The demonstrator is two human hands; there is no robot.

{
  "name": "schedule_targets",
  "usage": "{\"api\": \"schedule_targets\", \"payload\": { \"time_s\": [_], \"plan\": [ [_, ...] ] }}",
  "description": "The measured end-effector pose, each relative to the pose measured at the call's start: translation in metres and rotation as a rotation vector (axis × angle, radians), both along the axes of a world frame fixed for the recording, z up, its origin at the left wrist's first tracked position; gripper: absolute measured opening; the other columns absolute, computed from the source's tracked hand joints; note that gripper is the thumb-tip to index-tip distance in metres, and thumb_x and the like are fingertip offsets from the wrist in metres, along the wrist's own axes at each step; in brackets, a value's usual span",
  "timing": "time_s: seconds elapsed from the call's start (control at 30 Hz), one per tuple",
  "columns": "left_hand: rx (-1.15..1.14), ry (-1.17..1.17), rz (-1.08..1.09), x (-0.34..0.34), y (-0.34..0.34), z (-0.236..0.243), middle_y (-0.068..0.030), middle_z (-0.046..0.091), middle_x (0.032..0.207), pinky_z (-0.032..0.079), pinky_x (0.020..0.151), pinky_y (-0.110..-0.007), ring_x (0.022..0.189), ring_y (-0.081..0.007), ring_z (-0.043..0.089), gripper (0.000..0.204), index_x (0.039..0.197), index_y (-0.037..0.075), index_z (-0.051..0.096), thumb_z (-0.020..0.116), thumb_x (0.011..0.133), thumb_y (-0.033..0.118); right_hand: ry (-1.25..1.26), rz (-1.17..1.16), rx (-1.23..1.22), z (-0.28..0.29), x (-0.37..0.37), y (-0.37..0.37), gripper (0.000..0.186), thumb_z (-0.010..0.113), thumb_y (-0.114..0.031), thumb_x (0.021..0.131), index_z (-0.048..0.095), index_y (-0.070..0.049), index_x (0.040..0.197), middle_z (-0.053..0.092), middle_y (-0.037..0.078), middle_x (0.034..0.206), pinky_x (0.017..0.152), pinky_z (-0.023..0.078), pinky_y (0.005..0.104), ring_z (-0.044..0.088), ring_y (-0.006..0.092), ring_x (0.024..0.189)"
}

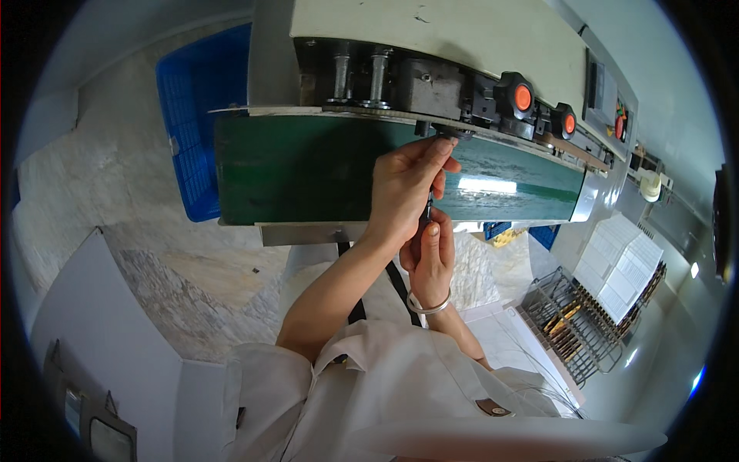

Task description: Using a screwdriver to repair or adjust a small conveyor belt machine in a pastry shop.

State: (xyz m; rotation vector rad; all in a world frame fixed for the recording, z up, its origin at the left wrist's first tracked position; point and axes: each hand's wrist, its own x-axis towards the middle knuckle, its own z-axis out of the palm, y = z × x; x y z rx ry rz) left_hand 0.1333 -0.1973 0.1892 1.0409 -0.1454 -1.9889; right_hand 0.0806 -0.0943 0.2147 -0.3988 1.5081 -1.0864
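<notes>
My left hand (404, 185) reaches over the green conveyor belt (300, 169), thumb and forefinger pinched at a small black part (450, 132) on the lower edge of the machine head. Closer to my body, my right hand (433, 258) is closed around a dark slim tool (425, 223). Its thin shaft points up toward the left hand's fingers, and the kind of tool is partly hidden by my grip. Whether its tip touches the machine cannot be seen behind the left hand.
Above the belt is the cream machine housing (439, 31) with orange-centred black knobs (523, 97) and upright metal posts (378, 77). A blue crate (202, 185) stands at the belt's left end. To the right are a wire rack (566, 316) and white trays (618, 266).
</notes>
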Motion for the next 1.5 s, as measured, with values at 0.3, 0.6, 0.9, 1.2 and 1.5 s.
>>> {"api": "schedule_targets", "payload": {
  "time_s": [0.3, 0.6, 0.9, 1.2, 1.5],
  "plan": [
    [-0.042, -0.027, -0.018, 0.000, -0.004, -0.001, -0.0058, 0.063, 0.073, 0.039, 0.048, -0.019, 0.054, -0.0041, 0.048, 0.026, 0.099, -0.001, 0.066, 0.062, 0.089, 0.022, -0.030, -0.033, -0.013, -0.004, 0.000, 0.000, 0.032, 0.036, -0.031, 0.100, 0.040, -0.005, 0.118, 0.046, 0.000, 0.067, 0.042, 0.025, 0.0179, 0.034, 0.0040, 0.048],
    [-0.030, -0.028, -0.026, 0.001, -0.006, 0.004, -0.0059, 0.064, 0.075, 0.040, 0.049, -0.020, 0.054, -0.0044, 0.049, 0.026, 0.099, 0.000, 0.067, 0.063, 0.088, 0.023, -0.076, -0.127, -0.028, 0.007, 0.005, 0.000, 0.025, 0.050, -0.018, 0.095, 0.037, -0.007, 0.113, 0.049, 0.002, 0.078, 0.043, 0.029, 0.0176, 0.038, 0.0056, 0.050],
    [-0.033, -0.065, -0.027, -0.001, -0.009, 0.000, -0.0060, 0.065, 0.078, 0.043, 0.053, -0.021, 0.059, -0.0052, 0.052, 0.025, 0.096, 0.000, 0.067, 0.064, 0.088, 0.024, -0.166, -0.176, 0.025, 0.012, 0.007, 0.000, 0.028, 0.046, -0.024, 0.097, 0.038, -0.006, 0.118, 0.052, 0.003, 0.080, 0.045, 0.028, 0.0172, 0.039, 0.0048, 0.054],
    [0.008, -0.094, -0.086, 0.003, -0.012, 0.008, -0.0049, 0.064, 0.081, 0.044, 0.058, -0.020, 0.063, -0.0054, 0.052, 0.025, 0.099, 0.002, 0.066, 0.063, 0.089, 0.024, -0.283, -0.216, -0.025, 0.017, 0.002, -0.002, 0.022, 0.050, -0.018, 0.095, 0.042, -0.007, 0.113, 0.053, 0.005, 0.084, 0.043, 0.027, 0.0177, 0.038, 0.0050, 0.054],
    [0.025, -0.023, -0.135, 0.009, -0.012, 0.007, -0.0067, 0.065, 0.091, 0.046, 0.065, -0.023, 0.070, -0.0079, 0.054, 0.030, 0.106, 0.002, 0.062, 0.061, 0.090, 0.028, -0.495, -0.300, 0.112, 0.024, -0.004, -0.010, 0.025, 0.037, -0.027, 0.100, 0.047, -0.007, 0.112, 0.053, 0.003, 0.085, 0.042, 0.027, 0.0184, 0.038, 0.0073, 0.054]
  ]
}}
